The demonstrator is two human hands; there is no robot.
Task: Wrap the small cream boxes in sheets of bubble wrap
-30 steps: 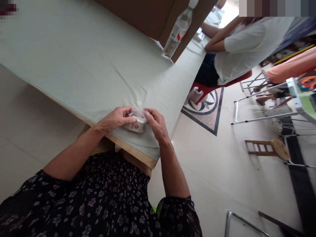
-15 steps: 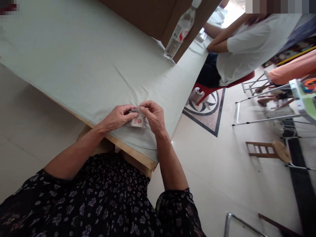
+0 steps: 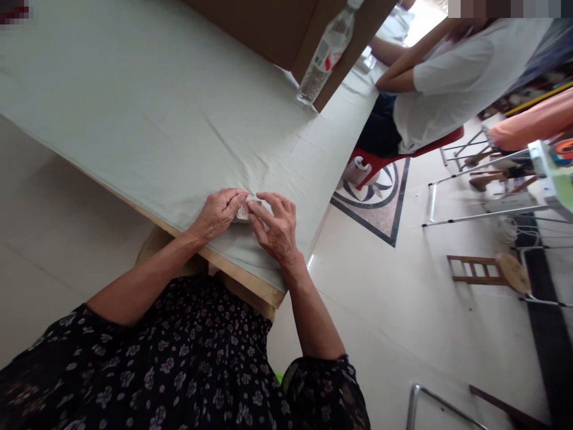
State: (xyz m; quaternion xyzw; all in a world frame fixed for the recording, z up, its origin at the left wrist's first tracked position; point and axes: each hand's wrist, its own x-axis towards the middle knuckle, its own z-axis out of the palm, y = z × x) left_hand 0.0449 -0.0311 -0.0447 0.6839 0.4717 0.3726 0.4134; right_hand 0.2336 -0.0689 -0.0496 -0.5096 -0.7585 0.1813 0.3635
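A small flat, pale box (image 3: 243, 212) with a reddish print lies on the cloth near the table's corner. It looks like a clear case or wrapped pack, but its exact kind I cannot make out. My left hand (image 3: 218, 214) is closed on the box's left side, thumb and fingers at its top edge. My right hand (image 3: 276, 226) is at the right side, fingers spread and bent. One of its fingertips touches the box's upper face, and together the hands hide much of the box.
Pale green cloth covers the table (image 3: 134, 119). A large brown cardboard box (image 3: 264, 27) stands at the back, with a clear plastic bottle (image 3: 324, 57) against it. To the right, a person in a white shirt (image 3: 465, 77) sits on a red chair (image 3: 436, 143). A wooden stool (image 3: 510, 273) is beyond.
My right hand has gone from a pinch at the box's top edge to spread fingers over it. The box has shifted slightly up and left, and more of its print is covered.
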